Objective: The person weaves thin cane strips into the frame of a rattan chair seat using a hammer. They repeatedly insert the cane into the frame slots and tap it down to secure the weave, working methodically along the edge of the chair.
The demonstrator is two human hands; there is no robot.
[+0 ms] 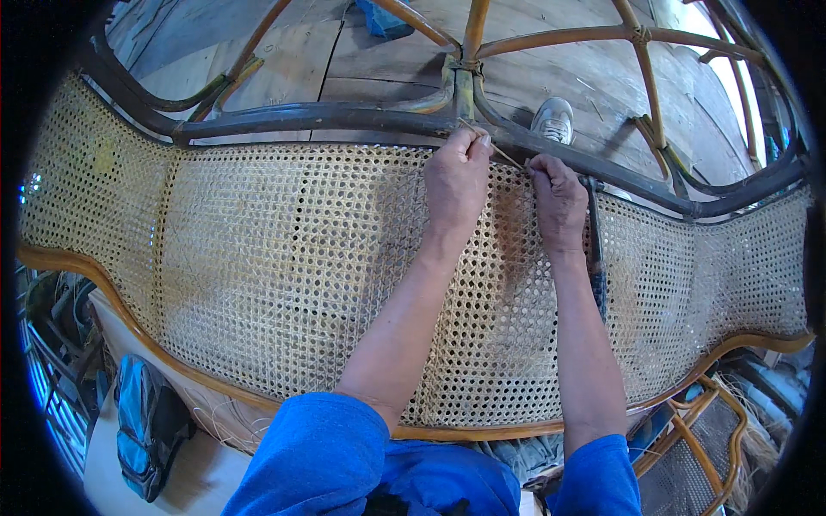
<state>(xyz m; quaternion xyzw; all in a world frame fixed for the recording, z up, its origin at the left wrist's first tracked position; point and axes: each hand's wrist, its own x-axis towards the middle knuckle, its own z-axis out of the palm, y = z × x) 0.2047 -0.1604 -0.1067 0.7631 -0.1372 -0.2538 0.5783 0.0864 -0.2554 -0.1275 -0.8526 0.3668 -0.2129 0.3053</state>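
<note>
A wide woven cane panel (284,232) lies across in front of me, framed by a dark pole (318,118) at its far edge and a brown wooden rail (490,432) at its near edge. At the dark pole, beside an upright post, my left hand (459,181) is closed, pinching a thin cane strip (504,155). The strip stretches across to my right hand (561,202), which is also closed on it at the panel's far edge. Just right of that hand, a slender dark bar (595,245) runs across the panel toward me. Both palms are hidden.
Curved rattan poles (559,39) rise beyond the panel over a plank floor (284,69). A shoe (553,119) shows past the dark pole. At the lower left lies a blue and black backpack (142,430). A rattan frame with mesh (697,447) stands at the lower right.
</note>
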